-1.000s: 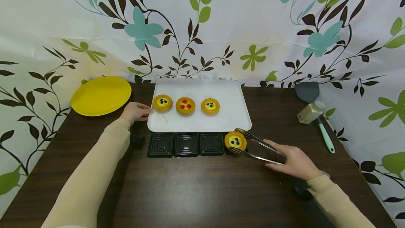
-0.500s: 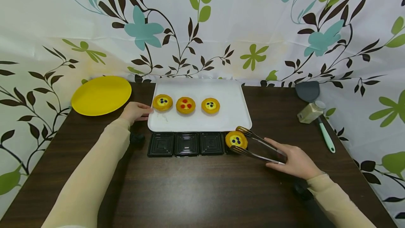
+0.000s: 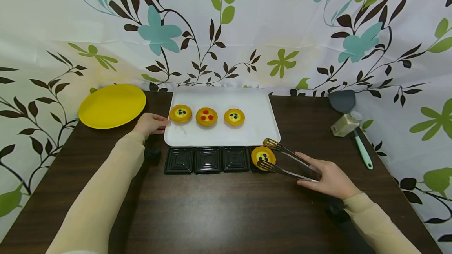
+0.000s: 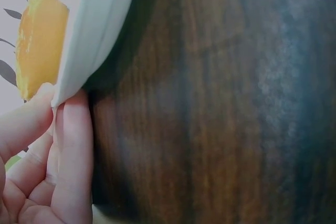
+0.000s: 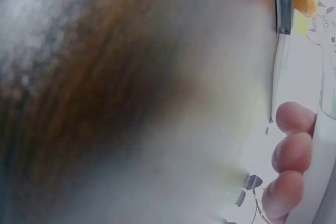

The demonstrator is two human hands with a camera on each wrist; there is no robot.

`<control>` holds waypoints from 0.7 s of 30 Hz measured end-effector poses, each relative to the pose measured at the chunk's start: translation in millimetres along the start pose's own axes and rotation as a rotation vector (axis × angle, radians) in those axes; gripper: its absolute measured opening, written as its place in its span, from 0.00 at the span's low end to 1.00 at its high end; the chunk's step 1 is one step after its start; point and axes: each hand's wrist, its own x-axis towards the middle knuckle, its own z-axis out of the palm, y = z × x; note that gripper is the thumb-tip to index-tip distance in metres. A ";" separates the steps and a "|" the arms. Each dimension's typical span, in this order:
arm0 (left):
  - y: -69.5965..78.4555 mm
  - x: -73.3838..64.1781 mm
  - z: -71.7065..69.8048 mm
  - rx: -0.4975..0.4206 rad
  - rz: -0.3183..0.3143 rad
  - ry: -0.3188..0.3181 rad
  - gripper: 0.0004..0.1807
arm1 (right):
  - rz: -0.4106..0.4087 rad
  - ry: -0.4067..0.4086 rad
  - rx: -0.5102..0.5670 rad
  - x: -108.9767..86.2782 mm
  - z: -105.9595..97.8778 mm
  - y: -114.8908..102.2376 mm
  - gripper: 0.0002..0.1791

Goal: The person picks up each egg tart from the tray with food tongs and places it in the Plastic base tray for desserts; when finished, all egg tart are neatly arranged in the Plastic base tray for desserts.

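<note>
My left hand (image 3: 151, 124) pinches the left rim of a white tray (image 3: 259, 117); in the left wrist view, thumb and fingers (image 4: 76, 156) grip that rim. On the tray sit two blueberry-topped egg tarts, left (image 3: 181, 113) and right (image 3: 234, 117), with a red-topped tart (image 3: 206, 117) between them. My right hand (image 3: 330, 178) holds metal tongs (image 3: 294, 156), their tips spread. A blueberry-topped tart (image 3: 262, 156) sits in the rightmost compartment of a black plastic tray (image 3: 208, 160). One tong tip lies over the tart's front edge; the other is behind it, apparently apart.
A yellow plate (image 3: 112, 106) stands at the back left. On the right lie a spatula (image 3: 363, 150) and a shaker jar (image 3: 346, 125) across its handle. Patterned cloth (image 3: 233, 54) hangs behind the dark table (image 3: 219, 211).
The tongs' tips have spread slightly, the far one moving off the tart. The tart stays in the black tray's right compartment. My left hand keeps its place on the white tray.
</note>
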 end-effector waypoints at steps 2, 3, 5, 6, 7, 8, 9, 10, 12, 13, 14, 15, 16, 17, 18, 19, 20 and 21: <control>-0.6 0.4 0.0 -0.001 0.000 0.001 0.24 | -0.005 0.003 -0.003 0.1 -1.4 -0.8 0.46; -1.0 0.5 -0.1 -0.001 0.000 0.002 0.24 | -0.009 0.003 -0.009 0.2 -1.7 -1.1 0.46; -1.9 0.9 -0.4 -0.003 -0.003 0.001 0.25 | -0.015 0.003 -0.025 0.1 -2.7 -1.9 0.46; -2.0 0.6 -0.5 -0.004 -0.004 0.001 0.25 | -0.017 0.002 -0.035 -0.1 -3.0 -2.2 0.47; -2.3 0.6 -0.7 -0.003 -0.005 0.001 0.25 | -0.019 0.001 -0.046 -0.2 -3.2 -2.3 0.47; -2.5 0.7 -0.8 -0.004 -0.006 0.001 0.24 | -0.021 0.001 -0.052 -0.3 -3.1 -2.5 0.47; -2.8 0.9 -1.0 -0.005 -0.005 0.001 0.24 | -0.026 0.004 -0.061 -0.4 -2.9 -2.5 0.47; -2.9 1.1 -1.1 -0.004 -0.005 0.002 0.24 | -0.027 0.007 -0.068 -0.4 -2.8 -2.6 0.47; -2.8 1.4 -0.9 -0.002 -0.005 0.004 0.24 | -0.033 0.016 -0.078 -0.1 -2.4 -2.5 0.47; -2.7 1.7 -0.8 0.000 -0.006 0.008 0.24 | -0.036 0.022 -0.081 0.2 -2.2 -2.3 0.47; -2.6 2.0 -0.6 -0.001 -0.009 0.011 0.24 | -0.038 0.027 -0.083 0.6 -1.8 -2.1 0.47; -2.5 2.1 -0.4 -0.001 -0.009 0.013 0.25 | -0.040 0.031 -0.086 0.9 -1.7 -2.0 0.47; -2.1 2.0 0.0 0.001 -0.010 0.016 0.25 | -0.039 0.033 -0.087 1.1 -1.7 -1.9 0.47; -1.9 2.0 0.1 0.001 -0.011 0.018 0.25 | -0.039 0.035 -0.086 1.3 -1.8 -1.7 0.47; -1.5 1.8 0.3 0.001 -0.013 0.021 0.24 | -0.035 0.035 -0.085 1.6 -2.0 -1.7 0.46; -1.2 1.5 0.5 0.002 -0.011 0.022 0.24 | -0.032 0.033 -0.080 1.8 -2.4 -1.6 0.46; -0.9 1.1 0.8 0.002 -0.011 0.022 0.25 | -0.027 0.031 -0.074 2.0 -2.9 -1.8 0.47; -0.6 0.8 0.7 0.003 -0.008 0.021 0.25 | -0.020 0.029 -0.067 2.4 -3.8 -2.0 0.47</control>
